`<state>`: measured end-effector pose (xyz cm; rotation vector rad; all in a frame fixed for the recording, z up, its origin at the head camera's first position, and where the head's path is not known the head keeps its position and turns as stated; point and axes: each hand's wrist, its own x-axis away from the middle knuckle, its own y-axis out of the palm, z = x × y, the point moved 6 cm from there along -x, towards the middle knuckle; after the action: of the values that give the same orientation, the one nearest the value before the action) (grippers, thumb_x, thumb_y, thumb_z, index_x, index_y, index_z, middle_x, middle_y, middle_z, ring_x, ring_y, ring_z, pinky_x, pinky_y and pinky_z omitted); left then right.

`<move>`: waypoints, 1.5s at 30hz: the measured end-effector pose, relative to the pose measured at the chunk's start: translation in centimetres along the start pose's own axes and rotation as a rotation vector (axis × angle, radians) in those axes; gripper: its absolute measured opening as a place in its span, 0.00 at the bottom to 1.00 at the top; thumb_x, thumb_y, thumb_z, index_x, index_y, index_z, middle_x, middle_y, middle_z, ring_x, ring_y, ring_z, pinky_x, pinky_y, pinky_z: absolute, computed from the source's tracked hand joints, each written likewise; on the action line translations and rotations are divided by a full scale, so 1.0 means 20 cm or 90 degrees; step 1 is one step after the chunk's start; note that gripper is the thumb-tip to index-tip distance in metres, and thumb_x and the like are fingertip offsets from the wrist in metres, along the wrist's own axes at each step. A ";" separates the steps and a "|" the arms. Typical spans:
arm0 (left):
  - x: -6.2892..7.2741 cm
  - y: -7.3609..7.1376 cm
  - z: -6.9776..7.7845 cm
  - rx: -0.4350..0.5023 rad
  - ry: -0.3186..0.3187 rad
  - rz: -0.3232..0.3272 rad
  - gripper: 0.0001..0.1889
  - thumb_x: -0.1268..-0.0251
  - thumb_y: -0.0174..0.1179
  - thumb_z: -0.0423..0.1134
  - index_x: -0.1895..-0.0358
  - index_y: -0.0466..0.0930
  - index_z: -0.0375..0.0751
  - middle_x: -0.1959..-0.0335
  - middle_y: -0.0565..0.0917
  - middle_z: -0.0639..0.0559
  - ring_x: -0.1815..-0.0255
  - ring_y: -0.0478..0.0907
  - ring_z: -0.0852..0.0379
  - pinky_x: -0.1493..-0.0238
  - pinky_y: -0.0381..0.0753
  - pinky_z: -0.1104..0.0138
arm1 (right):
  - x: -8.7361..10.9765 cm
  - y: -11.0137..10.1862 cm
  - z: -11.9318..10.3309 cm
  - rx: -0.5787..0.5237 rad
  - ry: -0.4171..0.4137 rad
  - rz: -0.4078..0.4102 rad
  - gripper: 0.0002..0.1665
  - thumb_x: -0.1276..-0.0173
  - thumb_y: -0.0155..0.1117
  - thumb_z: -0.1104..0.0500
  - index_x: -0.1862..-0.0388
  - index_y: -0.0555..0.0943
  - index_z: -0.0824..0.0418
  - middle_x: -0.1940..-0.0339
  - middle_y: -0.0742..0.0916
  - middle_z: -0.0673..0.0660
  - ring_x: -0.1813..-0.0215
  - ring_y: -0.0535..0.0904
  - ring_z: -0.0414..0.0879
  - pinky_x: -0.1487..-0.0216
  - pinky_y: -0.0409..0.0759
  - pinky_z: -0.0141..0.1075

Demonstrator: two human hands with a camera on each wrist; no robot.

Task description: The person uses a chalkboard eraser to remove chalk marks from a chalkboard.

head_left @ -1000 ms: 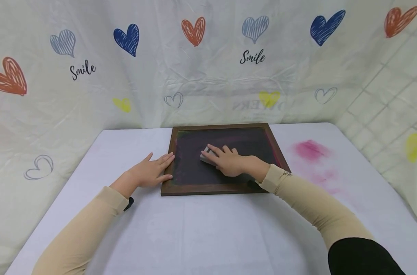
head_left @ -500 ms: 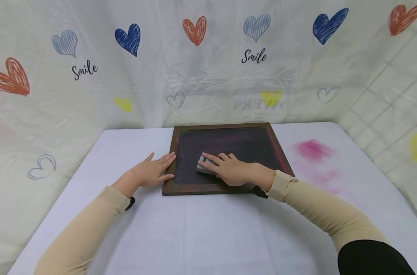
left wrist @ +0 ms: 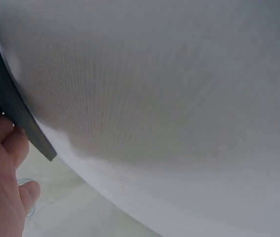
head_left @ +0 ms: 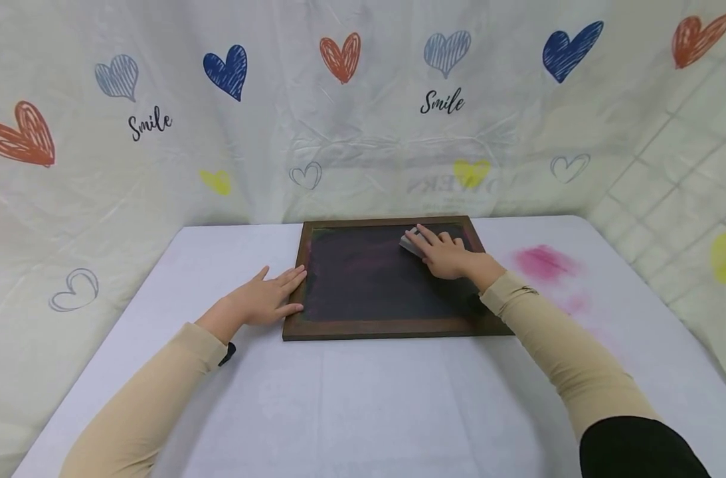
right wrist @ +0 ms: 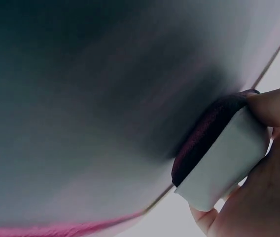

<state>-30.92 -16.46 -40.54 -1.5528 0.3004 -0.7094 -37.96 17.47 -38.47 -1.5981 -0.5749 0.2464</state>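
A wood-framed chalkboard (head_left: 363,285) lies flat on the white-covered table, with faint pink and purple smears on its dark face. My right hand (head_left: 449,257) grips a chalkboard eraser (head_left: 412,243) against the board's upper right part. In the right wrist view the eraser (right wrist: 226,153) shows a white body and a dark felt pad stained pink, its felt against the board. My left hand (head_left: 258,300) rests at the left side of the frame, fingers straight and spread, fingertips on the wood. The left wrist view has its fingers (left wrist: 14,145) along the frame's edge (left wrist: 19,106).
Pink chalk dust (head_left: 544,263) stains the white tablecloth (head_left: 363,405) right of the board. Behind the table hangs a pale curtain (head_left: 386,119) printed with hearts and "Smile". Pink chalk residue (right wrist: 66,229) lines one edge of the board's surface.
My right hand with the eraser first slid toward the board's near side, then up and right to its far right part. My left hand has stayed on the frame.
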 end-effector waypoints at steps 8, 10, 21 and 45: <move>0.00 0.01 0.01 0.002 0.000 0.000 0.41 0.18 0.45 0.59 0.17 0.45 0.35 0.16 0.47 0.41 0.18 0.53 0.45 0.23 0.40 0.36 | 0.03 -0.03 0.14 -0.032 0.087 0.006 0.39 0.16 0.44 0.61 0.13 0.43 0.56 0.15 0.43 0.64 0.27 0.55 0.72 0.44 0.63 0.62; 0.00 0.01 0.01 0.004 0.002 -0.004 0.42 0.18 0.45 0.60 0.17 0.45 0.35 0.16 0.48 0.41 0.18 0.53 0.45 0.23 0.40 0.36 | 0.04 -0.02 0.16 -0.033 0.100 0.010 0.39 0.16 0.43 0.61 0.13 0.43 0.56 0.15 0.43 0.64 0.26 0.53 0.73 0.42 0.61 0.64; -0.01 0.02 0.01 -0.001 0.008 -0.004 0.42 0.18 0.45 0.61 0.16 0.45 0.36 0.16 0.48 0.41 0.18 0.52 0.46 0.23 0.40 0.35 | 0.14 0.01 0.26 -0.042 0.131 0.062 0.38 0.16 0.44 0.62 0.14 0.45 0.58 0.15 0.45 0.65 0.28 0.54 0.73 0.45 0.58 0.62; 0.00 0.02 -0.01 0.009 0.001 0.007 0.42 0.18 0.44 0.62 0.16 0.45 0.37 0.16 0.47 0.42 0.18 0.50 0.46 0.23 0.40 0.35 | 0.38 -0.14 0.44 -0.095 0.158 0.113 0.38 0.16 0.41 0.61 0.14 0.43 0.57 0.17 0.45 0.69 0.28 0.50 0.78 0.45 0.56 0.69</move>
<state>-30.94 -16.73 -40.86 -1.5366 0.3039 -0.7029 -36.35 29.01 -35.53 -1.7955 -0.2655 0.1357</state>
